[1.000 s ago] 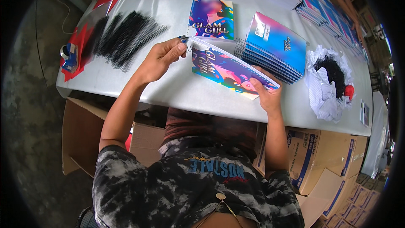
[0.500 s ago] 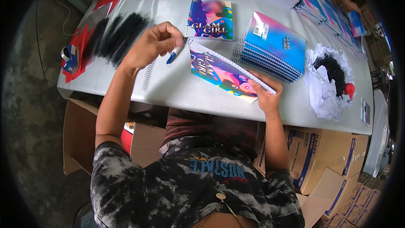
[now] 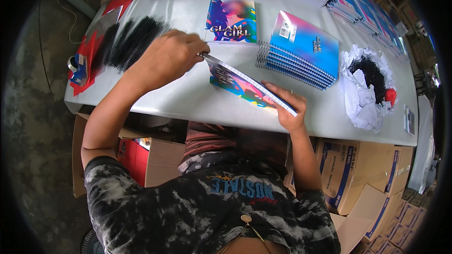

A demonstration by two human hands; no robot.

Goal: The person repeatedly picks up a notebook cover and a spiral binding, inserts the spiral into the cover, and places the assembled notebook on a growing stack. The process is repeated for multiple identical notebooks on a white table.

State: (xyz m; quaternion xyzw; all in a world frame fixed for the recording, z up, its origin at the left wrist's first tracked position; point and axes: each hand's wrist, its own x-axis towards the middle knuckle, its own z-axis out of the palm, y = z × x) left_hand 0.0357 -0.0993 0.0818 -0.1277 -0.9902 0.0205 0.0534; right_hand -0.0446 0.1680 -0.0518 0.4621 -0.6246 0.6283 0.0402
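Since a second ago my left hand (image 3: pixel 172 56) has closed on the notebook (image 3: pixel 245 84) corner, right hand (image 3: pixel 287 108) gripping its edge; black coils (image 3: pixel 134 42) remain unused.

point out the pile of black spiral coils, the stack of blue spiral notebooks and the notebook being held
pile of black spiral coils (image 3: pixel 134 42), head view, middle of the pile
stack of blue spiral notebooks (image 3: pixel 306 47), head view, top cover
colourful held notebook (image 3: pixel 242 87), head view, cover

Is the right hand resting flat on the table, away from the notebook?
No, the right hand grips the lower edge of the colourful notebook.
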